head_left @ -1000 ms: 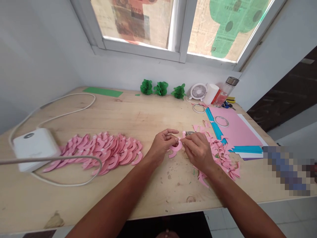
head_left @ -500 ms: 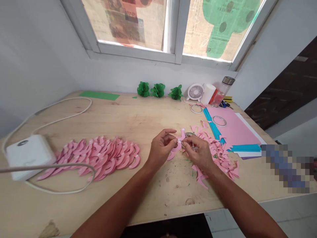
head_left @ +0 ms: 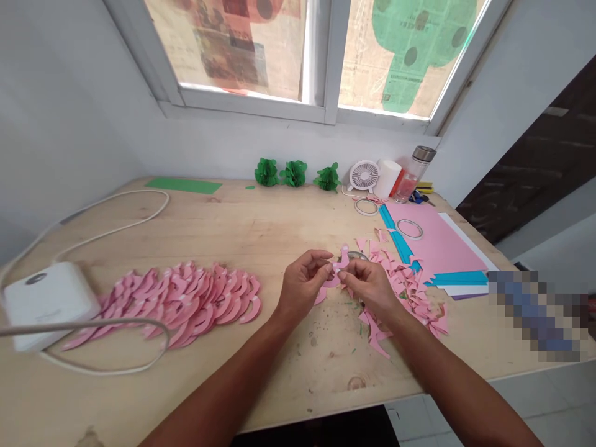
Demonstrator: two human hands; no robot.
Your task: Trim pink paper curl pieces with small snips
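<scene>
A curved pink paper strip (head_left: pixel 344 256) is pinched between my two hands above the middle of the table. My left hand (head_left: pixel 307 280) grips it with thumb and fingers closed. From the other side, my right hand (head_left: pixel 369 282) pinches it too, the fingertips of both hands nearly meeting. Another pink paper curve (head_left: pixel 320 297) shows just below my left fingers, partly hidden. To the left lies a large overlapping pile of pink paper curves (head_left: pixel 200 304). Pink paper scraps (head_left: pixel 405 282) are scattered beside and beyond my right hand, with a roll of tape partly hidden behind it.
On the left a white box (head_left: pixel 51 301) trails a looping cable. Three green paper balls (head_left: pixel 294 174), a small fan (head_left: pixel 364 176) and a glass bottle (head_left: pixel 414 174) stand along the wall. Pink and blue paper sheets (head_left: pixel 447 242) lie at right, a tape ring (head_left: pixel 410 229) on top.
The view has shifted slightly. Both hands remain at the pink paper strip, and my right fingers have moved a little closer over its middle.
</scene>
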